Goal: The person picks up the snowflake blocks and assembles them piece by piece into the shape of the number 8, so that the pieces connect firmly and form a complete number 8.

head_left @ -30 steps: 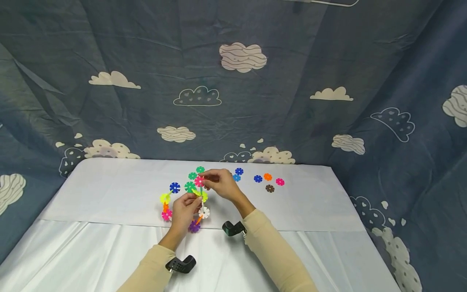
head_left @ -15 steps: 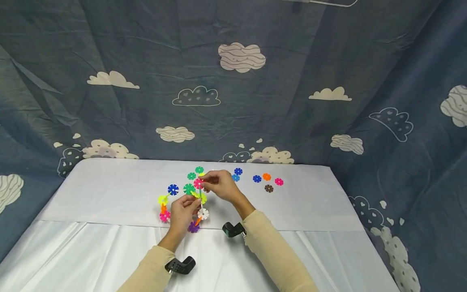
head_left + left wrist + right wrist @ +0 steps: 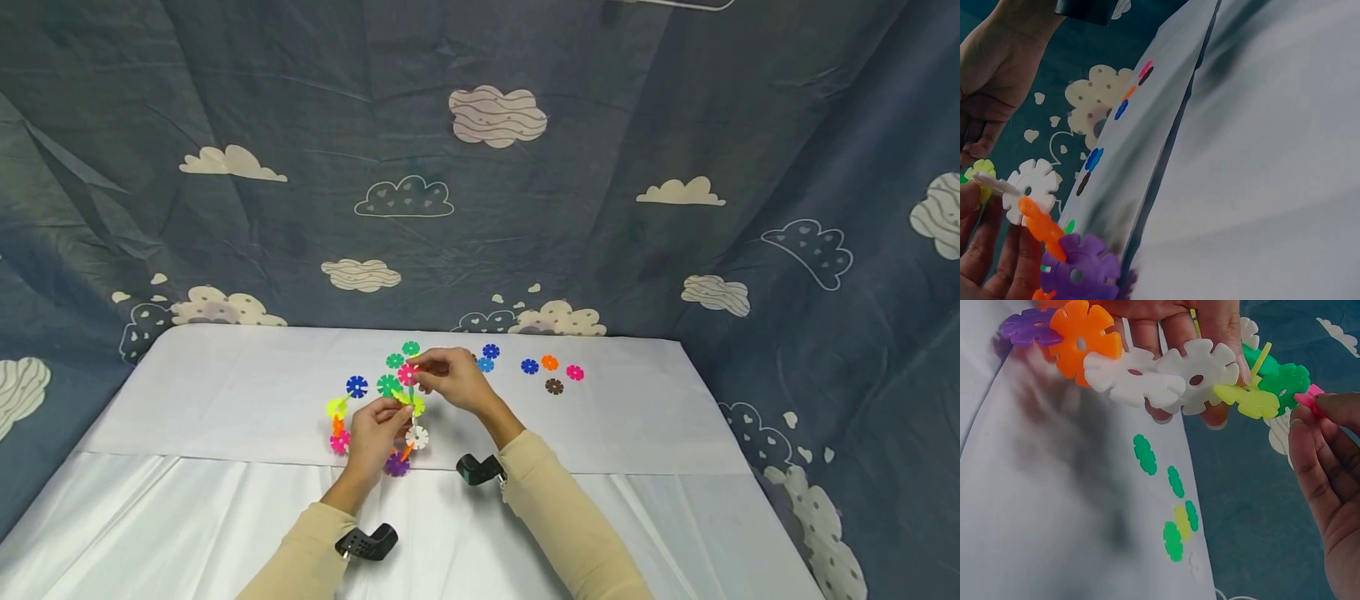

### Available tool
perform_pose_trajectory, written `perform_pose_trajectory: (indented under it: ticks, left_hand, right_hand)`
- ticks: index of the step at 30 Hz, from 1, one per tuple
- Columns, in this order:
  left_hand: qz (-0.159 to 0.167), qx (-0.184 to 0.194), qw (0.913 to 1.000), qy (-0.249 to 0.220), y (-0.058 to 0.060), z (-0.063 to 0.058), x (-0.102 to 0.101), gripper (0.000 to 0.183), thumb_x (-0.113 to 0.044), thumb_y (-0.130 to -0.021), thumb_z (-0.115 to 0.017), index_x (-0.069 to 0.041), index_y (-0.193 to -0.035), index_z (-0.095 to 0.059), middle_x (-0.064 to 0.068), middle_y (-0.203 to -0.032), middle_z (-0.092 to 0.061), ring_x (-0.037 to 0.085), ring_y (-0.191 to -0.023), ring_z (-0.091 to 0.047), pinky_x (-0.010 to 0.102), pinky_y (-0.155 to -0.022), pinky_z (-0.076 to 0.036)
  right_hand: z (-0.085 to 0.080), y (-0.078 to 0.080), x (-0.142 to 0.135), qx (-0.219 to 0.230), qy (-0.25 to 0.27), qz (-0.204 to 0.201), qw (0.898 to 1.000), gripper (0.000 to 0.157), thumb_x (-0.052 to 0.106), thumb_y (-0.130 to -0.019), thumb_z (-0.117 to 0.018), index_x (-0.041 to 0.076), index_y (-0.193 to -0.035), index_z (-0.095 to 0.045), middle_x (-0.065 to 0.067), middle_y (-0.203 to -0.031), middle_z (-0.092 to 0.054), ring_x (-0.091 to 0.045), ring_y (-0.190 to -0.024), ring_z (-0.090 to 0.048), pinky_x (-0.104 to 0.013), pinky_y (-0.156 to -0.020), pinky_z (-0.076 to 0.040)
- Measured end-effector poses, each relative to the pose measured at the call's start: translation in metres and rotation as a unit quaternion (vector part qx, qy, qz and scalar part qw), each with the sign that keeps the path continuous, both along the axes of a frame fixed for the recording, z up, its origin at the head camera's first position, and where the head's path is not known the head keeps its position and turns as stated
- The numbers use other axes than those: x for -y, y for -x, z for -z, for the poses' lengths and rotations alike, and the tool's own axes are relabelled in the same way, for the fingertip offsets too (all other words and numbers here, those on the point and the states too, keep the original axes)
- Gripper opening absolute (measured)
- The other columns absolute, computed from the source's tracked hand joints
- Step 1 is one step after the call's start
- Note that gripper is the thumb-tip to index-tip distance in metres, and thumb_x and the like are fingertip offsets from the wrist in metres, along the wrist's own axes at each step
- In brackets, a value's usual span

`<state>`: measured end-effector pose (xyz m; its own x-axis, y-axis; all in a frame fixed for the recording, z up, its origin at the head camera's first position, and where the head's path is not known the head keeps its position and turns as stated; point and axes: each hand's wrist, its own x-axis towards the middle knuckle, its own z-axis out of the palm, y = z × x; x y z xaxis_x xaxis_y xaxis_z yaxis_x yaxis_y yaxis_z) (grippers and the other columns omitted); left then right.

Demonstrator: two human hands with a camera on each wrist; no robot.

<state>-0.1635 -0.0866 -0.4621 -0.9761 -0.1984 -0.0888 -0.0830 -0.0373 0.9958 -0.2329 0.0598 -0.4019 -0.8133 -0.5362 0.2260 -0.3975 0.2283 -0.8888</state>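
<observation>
Wide white table [image 3: 187, 400], curtain [image 3: 585, 167] beyond far edge [image 3: 315, 331]; left fingers [image 3: 1175, 328] pinch disc chain [image 3: 1207, 359], right fingers [image 3: 1315, 464] pink disc [image 3: 1307, 399].

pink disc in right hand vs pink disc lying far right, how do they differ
The held pink disc is pinched by the right hand; the loose pink disc lies on the table. The held pink disc touches a green disc; the loose pink disc touches none. Both are pink and notched.

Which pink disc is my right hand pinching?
The pink disc touching a green disc. Another lies loose, farthest right of all discs; the third sits left of your left hand.
</observation>
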Motion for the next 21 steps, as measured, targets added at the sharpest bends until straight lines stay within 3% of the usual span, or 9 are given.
perform_pose_trajectory:
  ticks: [2, 9, 17, 21]
  left_hand:
    - [0.011, -0.001, 0.9999, 0.008, -0.001, 0.000, 0.002, 0.018, -0.005, -0.092, -0.065, 0.010, -0.099, -0.062, 0.016, -0.088, -0.071, 0.020, -0.073, -0.068, 0.026, -0.064, -0.057]
    - [0.030, 0.013, 0.9993, 0.018, -0.003, -0.001, 0.009, 0.022, -0.006, -0.092, -0.065, 0.012, -0.103, -0.062, 0.018, -0.090, -0.071, 0.017, -0.066, -0.066, 0.029, -0.059, -0.057]
    - [0.043, 0.030, 0.9983, 0.024, -0.005, -0.003, 0.015, 0.026, -0.006, -0.094, -0.060, 0.015, -0.110, -0.060, 0.018, -0.087, -0.070, 0.017, -0.065, -0.066, 0.029, -0.059, -0.058]
    - [0.062, 0.038, 0.9970, 0.029, -0.005, -0.003, 0.018, 0.027, -0.005, -0.094, -0.061, 0.015, -0.113, -0.060, 0.018, -0.090, -0.070, 0.016, -0.066, -0.066, 0.030, -0.061, -0.058]
  right_hand:
    - [0.010, 0.006, 0.001, -0.002, 0.002, 0.007, 1.000, 0.020, -0.001, -0.089, -0.066, -0.006, -0.108, -0.069, -0.019, -0.087, -0.069, -0.023, -0.067, -0.066, -0.039, -0.064, -0.058]
    - [0.014, 0.006, 0.003, 0.009, -0.004, 0.010, 1.000, 0.020, 0.002, -0.089, -0.067, -0.004, -0.108, -0.070, -0.014, -0.085, -0.069, -0.014, -0.063, -0.062, -0.051, -0.066, -0.056]
    - [0.015, 0.006, 0.005, 0.009, 0.003, 0.013, 1.000, 0.023, 0.000, -0.087, -0.068, -0.007, -0.109, -0.068, -0.019, -0.084, -0.067, -0.017, -0.062, -0.062, -0.036, -0.058, -0.056]
    - [0.018, 0.007, 0.004, 0.012, 0.007, 0.016, 1.000, 0.020, -0.001, -0.088, -0.066, -0.008, -0.107, -0.068, -0.020, -0.083, -0.067, -0.021, -0.062, -0.063, -0.042, -0.060, -0.056]
